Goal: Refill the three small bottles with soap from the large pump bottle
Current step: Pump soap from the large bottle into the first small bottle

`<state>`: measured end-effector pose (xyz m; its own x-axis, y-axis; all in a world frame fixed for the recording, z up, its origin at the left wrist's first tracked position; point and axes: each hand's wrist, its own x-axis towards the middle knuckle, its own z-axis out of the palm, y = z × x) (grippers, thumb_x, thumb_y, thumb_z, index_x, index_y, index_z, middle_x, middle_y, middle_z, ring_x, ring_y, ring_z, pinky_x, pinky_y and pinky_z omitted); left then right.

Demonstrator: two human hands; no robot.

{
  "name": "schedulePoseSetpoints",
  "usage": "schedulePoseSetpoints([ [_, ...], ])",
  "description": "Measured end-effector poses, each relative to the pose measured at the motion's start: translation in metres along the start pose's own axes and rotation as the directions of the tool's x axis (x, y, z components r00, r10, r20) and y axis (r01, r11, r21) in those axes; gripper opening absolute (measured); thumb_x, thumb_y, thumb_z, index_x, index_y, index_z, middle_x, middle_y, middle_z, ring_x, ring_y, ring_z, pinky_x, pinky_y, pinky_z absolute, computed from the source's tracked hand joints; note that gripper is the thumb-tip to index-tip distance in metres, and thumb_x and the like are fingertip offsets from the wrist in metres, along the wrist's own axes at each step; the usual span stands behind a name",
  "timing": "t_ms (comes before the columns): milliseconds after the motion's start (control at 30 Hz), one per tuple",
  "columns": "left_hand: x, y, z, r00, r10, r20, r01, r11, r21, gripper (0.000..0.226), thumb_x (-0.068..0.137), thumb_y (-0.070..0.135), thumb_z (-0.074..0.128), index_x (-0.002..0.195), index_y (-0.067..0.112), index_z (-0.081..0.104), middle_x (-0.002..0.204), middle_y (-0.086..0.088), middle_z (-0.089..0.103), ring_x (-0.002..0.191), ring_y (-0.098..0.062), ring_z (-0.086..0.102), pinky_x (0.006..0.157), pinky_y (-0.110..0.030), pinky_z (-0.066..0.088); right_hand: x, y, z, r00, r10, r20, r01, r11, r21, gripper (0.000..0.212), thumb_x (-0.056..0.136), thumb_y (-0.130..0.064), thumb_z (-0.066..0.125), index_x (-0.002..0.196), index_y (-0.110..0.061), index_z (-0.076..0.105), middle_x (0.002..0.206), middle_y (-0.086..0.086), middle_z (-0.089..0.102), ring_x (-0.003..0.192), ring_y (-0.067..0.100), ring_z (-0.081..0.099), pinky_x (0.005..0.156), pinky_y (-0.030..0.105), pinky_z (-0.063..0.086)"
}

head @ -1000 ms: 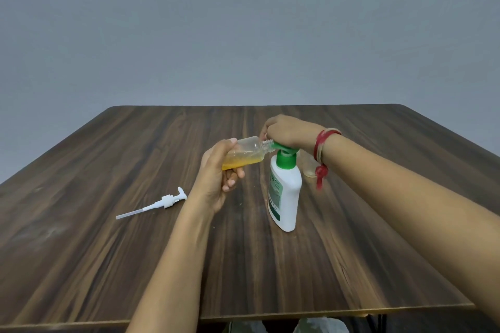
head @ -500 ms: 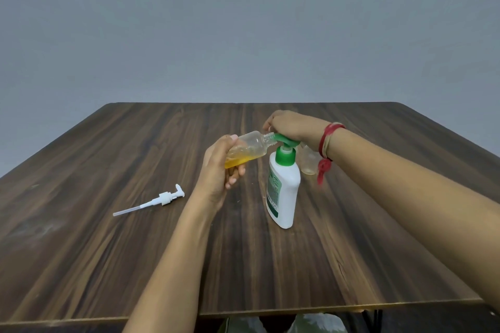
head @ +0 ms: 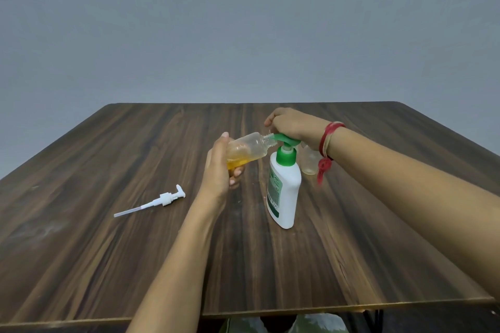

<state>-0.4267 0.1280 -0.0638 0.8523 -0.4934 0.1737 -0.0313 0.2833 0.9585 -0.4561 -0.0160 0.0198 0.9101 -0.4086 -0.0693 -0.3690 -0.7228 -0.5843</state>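
Dark wood-grain worktop [head: 81, 251] fills the lower half of the head view, with a plain grey wall behind it. Well to the left of the large pump bottle [head: 284, 197], a loose white pump [head: 162, 200] lies flat on the wood, its thin dip tube pointing left and toward the near edge.

Closer to the large pump bottle, still on its left, the left hand [head: 219, 170] grips a small clear bottle [head: 247, 149] by its base, fingers and thumb wrapped round it. This small clear bottle is held off the wood, tipped nearly on its side, with orange-yellow soap pooled along its lower side. Its open neck points right and meets the spout of the green pump head [head: 286, 140].

The large pump bottle itself is white with a green label and stands upright near the middle of the worktop. The right hand [head: 292, 124] lies on top of the green pump head, fingers curled down over it.

Just right of the large pump bottle and slightly behind it stands a second small bottle [head: 308, 161], clear, partly hidden by the right wrist. A red thread band [head: 326, 140] circles that wrist.
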Motion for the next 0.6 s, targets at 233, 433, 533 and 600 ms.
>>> schedulePoseSetpoints([
  [233, 0.0016, -0.0070, 0.0035, 0.996, -0.089, -0.033, 0.087, 0.995, -0.051, 0.035, 0.097, 0.035, 0.032, 0.072, 0.016, 0.046, 0.043, 0.004, 0.037, 0.033, -0.005, 0.027, 0.035, -0.017, 0.017, 0.0020, 0.0057, 0.0032, 0.994, 0.005, -0.114, -0.002, 1.000, 0.022, 0.033, 0.087, -0.005, 0.040, 0.111, -0.009, 0.062, 0.108, 0.009, 0.063, 0.094, 0.024, 0.056, 0.085, 0.032, 0.047],
  [433, 0.0021, -0.0068, 0.0013, 0.994, -0.106, 0.010, 0.106, 0.990, -0.097, 0.039, 0.095, 0.033, 0.034, 0.064, 0.016, 0.050, 0.043, 0.001, 0.038, 0.032, -0.007, 0.024, 0.034, -0.017, 0.016, 0.0039, 0.0068, 0.0061, 0.995, 0.004, -0.104, -0.002, 1.000, 0.019, 0.031, 0.086, -0.006, 0.040, 0.106, -0.012, 0.063, 0.099, 0.005, 0.061, 0.089, 0.020, 0.055, 0.080, 0.030, 0.047],
  [533, 0.0010, -0.0059, 0.0014, 0.991, -0.122, 0.054, 0.127, 0.985, -0.116, 0.038, 0.096, 0.033, 0.032, 0.069, 0.013, 0.050, 0.042, 0.001, 0.042, 0.030, -0.006, 0.027, 0.032, -0.016, 0.018, 0.0015, 0.0031, 0.0002, 0.994, -0.017, -0.104, 0.015, 1.000, -0.025, 0.027, 0.087, -0.008, 0.043, 0.104, -0.017, 0.061, 0.098, 0.001, 0.057, 0.091, 0.019, 0.054, 0.080, 0.029, 0.045],
  [600, 0.0015, -0.0059, 0.0008, 0.990, -0.128, 0.064, 0.134, 0.984, -0.120, 0.038, 0.095, 0.032, 0.032, 0.071, 0.011, 0.051, 0.041, 0.000, 0.044, 0.029, -0.006, 0.028, 0.031, -0.015, 0.018, 0.0014, 0.0019, -0.0007, 0.994, -0.033, -0.106, 0.031, 0.999, -0.022, 0.027, 0.088, -0.009, 0.043, 0.107, -0.015, 0.061, 0.097, 0.000, 0.057, 0.090, 0.018, 0.054, 0.080, 0.029, 0.044],
])
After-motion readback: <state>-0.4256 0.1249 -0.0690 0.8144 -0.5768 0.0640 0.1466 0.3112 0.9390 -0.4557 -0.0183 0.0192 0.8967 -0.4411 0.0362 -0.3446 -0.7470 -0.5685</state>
